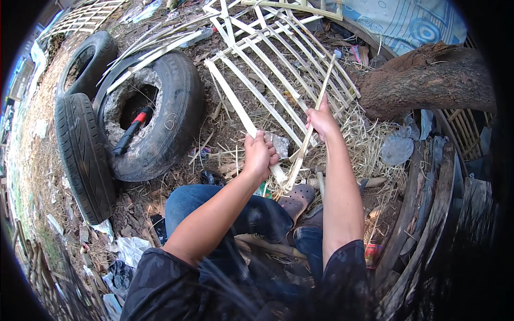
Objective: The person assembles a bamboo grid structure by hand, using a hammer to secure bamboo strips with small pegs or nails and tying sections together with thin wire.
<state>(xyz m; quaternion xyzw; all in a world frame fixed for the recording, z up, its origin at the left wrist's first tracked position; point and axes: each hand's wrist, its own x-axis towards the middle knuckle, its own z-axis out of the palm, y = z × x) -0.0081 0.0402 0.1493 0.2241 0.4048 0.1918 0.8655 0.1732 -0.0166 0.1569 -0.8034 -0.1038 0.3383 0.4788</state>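
My left hand [258,154] is closed round the lower part of a pale, wide bamboo strip [231,98]. This strip slants up and away to the left. In my right hand [321,121] is a second, thinner bamboo strip [301,158], its upper end leaning right. The lower ends of both strips come close together above my shoe; whether they touch I cannot tell. Just beyond my hands lies a lattice frame of bamboo slats [273,67], partly behind the strips and my right hand.
To the left, a tyre [179,107] filled with concrete carries a black-and-red handled tool [134,128] and several loose bamboo strips [155,59]. More tyres [83,155] lean beside it. A thick tree trunk [428,80] stands at right, over shavings [369,144]. My clog [297,201] rests below my hands.
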